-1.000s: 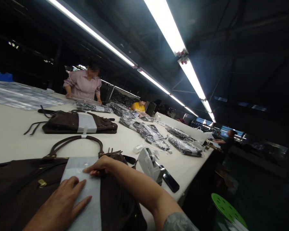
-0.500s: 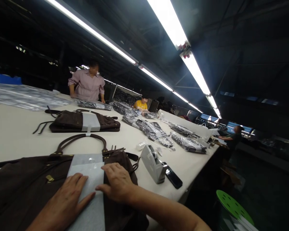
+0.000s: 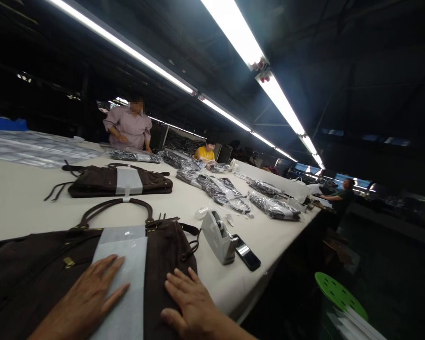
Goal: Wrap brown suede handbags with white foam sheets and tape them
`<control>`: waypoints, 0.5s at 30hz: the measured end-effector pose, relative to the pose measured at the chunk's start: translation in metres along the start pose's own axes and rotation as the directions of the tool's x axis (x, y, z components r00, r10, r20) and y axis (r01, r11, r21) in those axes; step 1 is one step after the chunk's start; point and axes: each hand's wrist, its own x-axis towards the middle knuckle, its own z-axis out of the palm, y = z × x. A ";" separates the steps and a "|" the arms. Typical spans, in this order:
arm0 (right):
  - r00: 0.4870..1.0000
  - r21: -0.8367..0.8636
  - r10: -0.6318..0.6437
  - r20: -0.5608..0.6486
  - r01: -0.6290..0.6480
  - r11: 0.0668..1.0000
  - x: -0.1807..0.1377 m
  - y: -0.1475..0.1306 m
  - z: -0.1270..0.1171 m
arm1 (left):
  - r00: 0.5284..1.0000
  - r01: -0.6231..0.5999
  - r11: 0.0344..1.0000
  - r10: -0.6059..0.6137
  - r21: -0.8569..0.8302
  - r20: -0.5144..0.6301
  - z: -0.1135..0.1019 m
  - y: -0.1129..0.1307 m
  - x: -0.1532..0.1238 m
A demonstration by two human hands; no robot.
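A dark brown handbag lies flat on the table in front of me, its looped handle pointing away. A white wrapping strip runs down across its middle, with a shiny patch of clear tape near the top. My left hand rests on the strip's left part, fingers extended and thumb apart. On the bag's brown fabric, right of the strip, my right hand lies open with spread fingers. Right of the bag stands a grey tape dispenser, with a black phone beside it.
Beyond the handle lies a second brown handbag with a white band. Several plastic-wrapped bags cover the table farther back. Co-workers in a pink shirt and a yellow shirt are behind them. A green stool stands at lower right.
My right hand has moved off the white strip, right and down onto the brown fabric. My left hand stays on the strip. The pink-shirted person's arm has lifted. The view has shifted slightly.
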 end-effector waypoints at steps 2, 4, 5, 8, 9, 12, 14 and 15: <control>0.994 -0.011 0.026 -0.106 -0.027 1.000 -0.014 0.005 0.007 | 0.998 -0.013 1.000 0.014 -0.002 0.063 -0.013 0.006 -0.001; 0.989 -0.003 0.041 -0.139 -0.042 0.999 -0.029 0.008 0.009 | 0.993 -0.016 1.000 0.018 -0.017 0.112 -0.027 0.011 -0.006; 0.990 0.011 0.046 -0.137 -0.045 0.999 -0.037 0.009 0.007 | 0.991 -0.013 1.000 0.017 -0.026 0.132 -0.034 0.013 -0.010; 0.972 0.118 0.104 -0.210 -0.080 0.990 -0.059 0.011 -0.008 | 0.986 0.034 0.998 -0.024 -0.057 0.164 -0.052 0.020 -0.038; 0.948 0.176 0.156 -0.276 -0.109 0.978 -0.065 0.012 -0.013 | 0.986 0.055 0.996 -0.043 -0.073 0.161 -0.057 0.025 -0.052; 0.796 0.387 0.419 -0.436 -0.254 0.886 -0.076 0.018 -0.023 | 0.995 0.065 0.993 -0.057 -0.094 0.087 -0.066 0.050 -0.094; 0.722 0.551 0.599 -0.346 -0.361 0.753 -0.072 0.022 -0.020 | 0.999 -0.028 0.998 0.030 -0.063 0.034 -0.064 0.072 -0.116; 0.707 0.629 0.661 -0.249 -0.401 0.666 -0.068 0.023 -0.017 | 0.995 -0.095 0.995 0.096 -0.032 0.020 -0.061 0.082 -0.123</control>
